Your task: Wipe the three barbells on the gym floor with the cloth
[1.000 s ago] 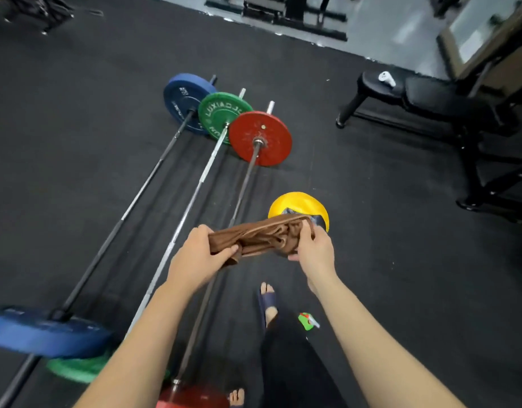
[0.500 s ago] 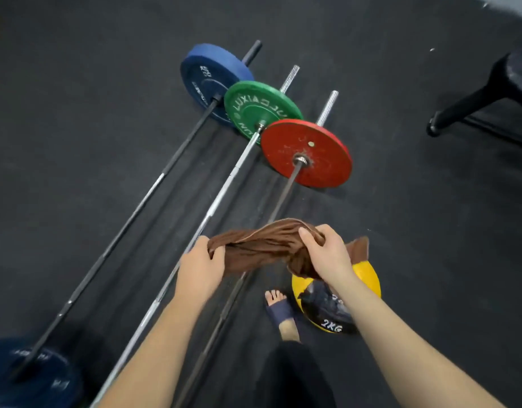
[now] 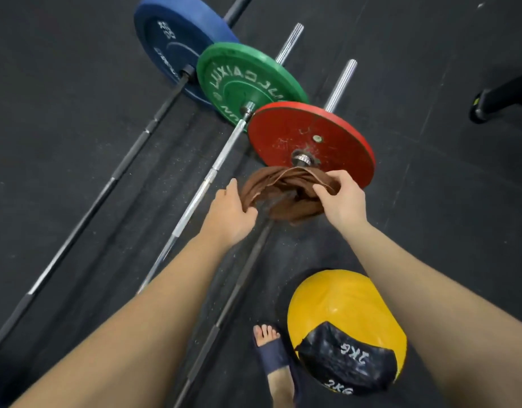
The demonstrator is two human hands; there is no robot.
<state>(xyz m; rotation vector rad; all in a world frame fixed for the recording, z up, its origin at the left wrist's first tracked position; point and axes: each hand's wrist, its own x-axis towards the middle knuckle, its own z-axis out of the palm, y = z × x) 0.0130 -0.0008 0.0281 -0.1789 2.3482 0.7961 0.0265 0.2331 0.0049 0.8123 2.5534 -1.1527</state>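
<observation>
- The left hand (image 3: 229, 214) gripped the near-left end of the brown cloth (image 3: 283, 189), its fingers curled in under the fabric and its thumb lying along the edge.
- The right hand (image 3: 343, 201) clutched the cloth's right end, fingers bent down into the bunched folds.
- Between the two hands the cloth hung in a crumpled band draped across the shaft of the red-plate barbell (image 3: 251, 260), just beside the collar at the centre of the red plate (image 3: 327, 134); whether the fabric pressed on the metal underneath could not be told, since the folds hid it.
- The dark shaft of that barbell came out from under the cloth and ran toward the lower left, passing between the two forearms.
- Next on the left lay the green-plate barbell (image 3: 201, 189), with a silver shaft, its green plate (image 3: 248, 81) partly overlapped in view by the red one.
- Farthest left lay the blue-plate barbell (image 3: 107, 187), with a black shaft and a blue plate (image 3: 171, 45) behind the green one.
- All three bars lay roughly parallel on the black rubber floor (image 3: 62, 98).
- A yellow and black medicine ball (image 3: 342, 304) sat on the floor under the right forearm, just beside a foot in a dark sandal (image 3: 271, 354).
- The black foot of a bench frame (image 3: 501, 98) showed at the right edge.
</observation>
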